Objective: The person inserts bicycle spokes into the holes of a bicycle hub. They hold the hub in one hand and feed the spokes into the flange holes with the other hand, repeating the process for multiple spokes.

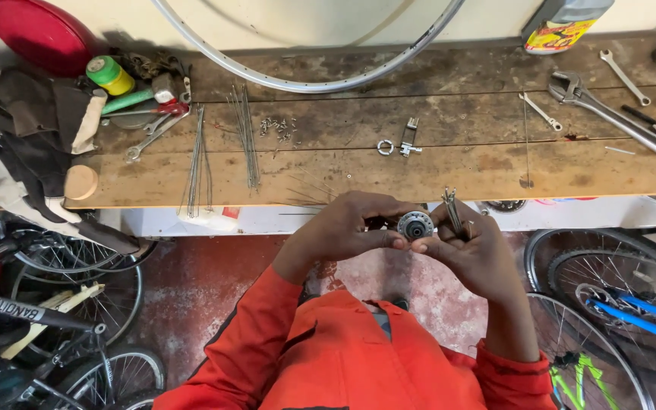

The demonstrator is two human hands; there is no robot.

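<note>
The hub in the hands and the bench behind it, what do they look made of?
The hub, held by both the left hand and right hand, looks like bright polished metal, glinting silver. The bench looks like bare, worn wooden planks, with visible grain and dark stains.

- Left hand point(347, 228) is raised in front of the chest, fingers point(389, 241) curled inward, tips pinched together.
- Right hand point(474, 254) meets it from the opposite side, fingers closed, thumb forward.
- Both forearms angle up from bent elbows in orange sleeves.
</note>
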